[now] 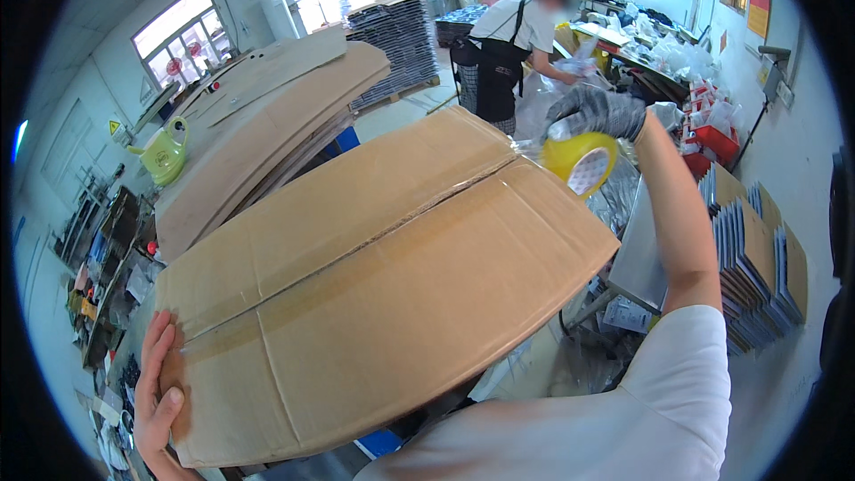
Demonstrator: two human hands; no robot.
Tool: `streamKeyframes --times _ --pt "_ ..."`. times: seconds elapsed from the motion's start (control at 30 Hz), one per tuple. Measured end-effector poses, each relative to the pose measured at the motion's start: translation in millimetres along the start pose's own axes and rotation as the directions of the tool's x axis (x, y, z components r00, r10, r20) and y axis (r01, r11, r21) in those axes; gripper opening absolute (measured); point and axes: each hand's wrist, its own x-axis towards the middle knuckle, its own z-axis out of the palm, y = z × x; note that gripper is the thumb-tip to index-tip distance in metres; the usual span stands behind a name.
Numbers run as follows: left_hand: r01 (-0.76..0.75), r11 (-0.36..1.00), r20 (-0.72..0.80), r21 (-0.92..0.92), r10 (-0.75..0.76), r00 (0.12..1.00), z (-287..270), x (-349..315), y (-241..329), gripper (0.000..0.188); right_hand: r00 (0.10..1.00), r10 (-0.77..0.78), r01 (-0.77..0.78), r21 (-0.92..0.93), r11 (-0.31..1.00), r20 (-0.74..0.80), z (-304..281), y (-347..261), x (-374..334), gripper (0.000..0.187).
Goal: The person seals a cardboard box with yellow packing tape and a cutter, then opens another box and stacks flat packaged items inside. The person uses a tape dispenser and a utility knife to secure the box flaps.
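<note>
A large brown cardboard box (392, 276) lies in front of me, its flaps meeting at a seam that runs from the lower left to the far right. My left hand (158, 383), bare, grips the box's left end, with the thumb near the top edge. At the far right end of the seam, my right hand (595, 113) wears a grey glove and is closed round a roll of yellow packing tape (591, 167). Glove and roll are slightly blurred. Whether tape runs from the roll to the box I cannot tell.
Stacked cardboard sheets (276, 116) and a green watering can (164, 153) are at the left. Beyond the box, a person (512, 44) bends over clear plastic. Flat cardboard pieces (757, 258) stand at the right; a pallet stack (392, 49) stands behind.
</note>
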Motion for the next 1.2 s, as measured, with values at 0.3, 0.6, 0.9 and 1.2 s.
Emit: streamKeyframes --times 0.3,0.6,0.9,1.2 --pt "0.015 0.813 0.169 0.582 -0.139 0.976 5 18 37 0.073 0.968 -0.037 0.087 0.196 0.977 -0.248 62 78 -12 0.041" --pt "-0.195 0.866 0.393 0.461 -0.002 0.919 91 72 84 0.057 0.787 -0.49 0.498 -0.083 0.863 -0.375 69 74 24 0.031" --pt "-0.046 0.817 0.275 0.574 -0.14 0.951 238 156 179 0.081 0.94 -0.248 0.308 0.268 0.913 -0.235 72 67 35 0.04" --pt "-0.096 0.739 0.196 0.667 -0.05 0.979 288 135 227 0.088 0.939 -0.294 0.335 0.667 0.666 -0.178 92 96 39 0.037"
